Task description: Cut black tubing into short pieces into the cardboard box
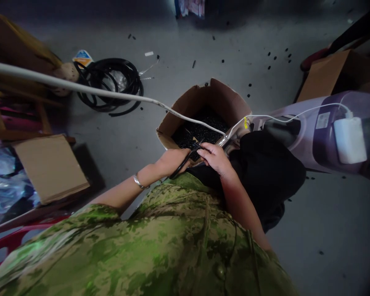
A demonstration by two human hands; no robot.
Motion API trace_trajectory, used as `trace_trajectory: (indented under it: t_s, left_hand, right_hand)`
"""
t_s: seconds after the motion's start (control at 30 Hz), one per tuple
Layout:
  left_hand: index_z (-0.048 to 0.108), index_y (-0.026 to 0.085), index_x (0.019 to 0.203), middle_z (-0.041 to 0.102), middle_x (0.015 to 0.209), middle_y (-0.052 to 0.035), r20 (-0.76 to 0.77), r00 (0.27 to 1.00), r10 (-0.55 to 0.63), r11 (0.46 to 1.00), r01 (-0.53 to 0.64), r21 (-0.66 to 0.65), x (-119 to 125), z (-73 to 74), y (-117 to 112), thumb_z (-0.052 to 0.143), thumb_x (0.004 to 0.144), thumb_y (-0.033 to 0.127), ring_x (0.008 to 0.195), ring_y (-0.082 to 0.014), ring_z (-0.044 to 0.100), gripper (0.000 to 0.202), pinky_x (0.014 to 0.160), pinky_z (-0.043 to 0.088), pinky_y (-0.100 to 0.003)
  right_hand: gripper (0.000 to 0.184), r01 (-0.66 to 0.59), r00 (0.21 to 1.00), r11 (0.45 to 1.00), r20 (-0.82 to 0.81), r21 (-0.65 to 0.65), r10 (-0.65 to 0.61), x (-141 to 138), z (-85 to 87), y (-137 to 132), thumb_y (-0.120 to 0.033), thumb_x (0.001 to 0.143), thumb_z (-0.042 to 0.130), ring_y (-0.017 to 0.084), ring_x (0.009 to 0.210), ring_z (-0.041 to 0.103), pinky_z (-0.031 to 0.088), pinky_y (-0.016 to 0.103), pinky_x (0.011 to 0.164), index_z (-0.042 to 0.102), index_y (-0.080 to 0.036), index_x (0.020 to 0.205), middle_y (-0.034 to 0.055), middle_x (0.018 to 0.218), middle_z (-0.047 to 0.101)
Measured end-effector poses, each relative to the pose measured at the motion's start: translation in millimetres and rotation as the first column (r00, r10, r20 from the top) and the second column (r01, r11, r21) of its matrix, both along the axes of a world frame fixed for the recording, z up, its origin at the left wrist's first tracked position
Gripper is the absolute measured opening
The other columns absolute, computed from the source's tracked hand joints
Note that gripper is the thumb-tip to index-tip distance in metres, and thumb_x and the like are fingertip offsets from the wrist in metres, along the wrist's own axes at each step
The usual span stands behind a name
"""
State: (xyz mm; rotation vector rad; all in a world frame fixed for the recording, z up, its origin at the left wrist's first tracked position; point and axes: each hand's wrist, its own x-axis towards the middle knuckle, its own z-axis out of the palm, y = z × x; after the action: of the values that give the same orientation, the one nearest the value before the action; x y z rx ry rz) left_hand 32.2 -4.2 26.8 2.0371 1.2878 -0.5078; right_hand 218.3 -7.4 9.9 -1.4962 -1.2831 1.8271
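My left hand is closed around a thin, curved black strip, whose exact kind I cannot make out. Close beside it, my right hand has thumb and fingers pinched together near the strip's upper end. Something small and dark is at those fingertips, too small to name. Both hands are over the near edge of an open cardboard box. Inside the box lie many small black pieces.
A white cable crosses above the box. Coiled black tubing lies on the floor at left, with scattered black bits around. A purple-and-white machine with a white adapter stands right. A closed carton is at left.
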Motion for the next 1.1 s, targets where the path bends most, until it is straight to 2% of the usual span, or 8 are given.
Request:
trace_trajectory:
  t_s: [0.2, 0.53, 0.8, 0.97, 1.1]
  left_hand:
    - [0.059, 0.013, 0.121, 0.072, 0.116, -0.0175, -0.001, 1.0, -0.002, 1.0, 0.002, 0.025, 0.0, 3.5, -0.5, 0.049, 0.094, 0.024, 0.106, -0.032, 0.071, 0.031, 0.091, 0.057, -0.042]
    - [0.059, 0.013, 0.121, 0.072, 0.116, -0.0166, 0.031, 1.0, 0.003, 1.0, -0.004, 0.022, 0.7, -0.4, -1.1, 0.049, 0.093, 0.023, 0.11, -0.0295, 0.07, 0.031, 0.093, 0.056, -0.039]
    - [0.062, 0.014, 0.114, 0.074, 0.11, -0.017, -0.05, 0.999, -0.018, 1.0, 0.018, -0.004, -3.2, -5.1, -6.2, 0.046, 0.095, 0.025, 0.102, -0.0297, 0.073, 0.027, 0.089, 0.056, -0.038]
    - [0.065, 0.014, 0.11, 0.076, 0.104, -0.0168, -0.082, 0.996, -0.033, 0.999, 0.032, -0.013, -3.3, -3.7, -7.7, 0.04, 0.098, 0.03, 0.094, -0.0285, 0.074, 0.031, 0.085, 0.057, -0.036]
    - [0.067, 0.015, 0.108, 0.076, 0.105, -0.0166, -0.081, 0.996, -0.023, 0.999, 0.021, -0.028, -2.0, -2.9, -10.2, 0.036, 0.1, 0.032, 0.096, -0.0283, 0.074, 0.037, 0.085, 0.057, -0.036]
  right_hand:
    - [0.022, -0.008, 0.998, 1.0, -0.058, -0.002, 0.007, 2.6, -2.9, 0.1, -0.031, 0.084, 0.058, 0.007, 0.043, 0.041, 0.03, 0.02, 0.044, 0.067, -0.016, 0.097, -0.007, 0.058, 0.049]
    - [0.024, -0.026, 0.995, 1.0, -0.095, -0.01, 0.025, 4.7, -6.2, -0.4, -0.036, 0.083, 0.059, 0.007, 0.043, 0.041, 0.031, 0.02, 0.045, 0.066, -0.017, 0.095, -0.0068, 0.059, 0.05]
    - [0.014, -0.109, 0.994, 0.992, -0.008, -0.055, 0.109, -0.3, -4.1, 1.5, -0.029, 0.086, 0.056, 0.008, 0.044, 0.039, 0.03, 0.02, 0.045, 0.064, -0.017, 0.084, -0.0064, 0.056, 0.048]
    - [0.017, -0.141, 0.989, 0.989, 0.034, -0.043, 0.143, -4.2, -2.6, 3.4, -0.028, 0.087, 0.056, 0.009, 0.048, 0.04, 0.031, 0.021, 0.049, 0.059, -0.018, 0.074, -0.0058, 0.055, 0.048]
    - [0.019, -0.201, 0.975, 0.979, 0.094, -0.041, 0.204, -6.3, -7.6, 4.9, -0.026, 0.089, 0.055, 0.009, 0.049, 0.041, 0.03, 0.022, 0.052, 0.057, -0.019, 0.071, -0.0063, 0.055, 0.048]
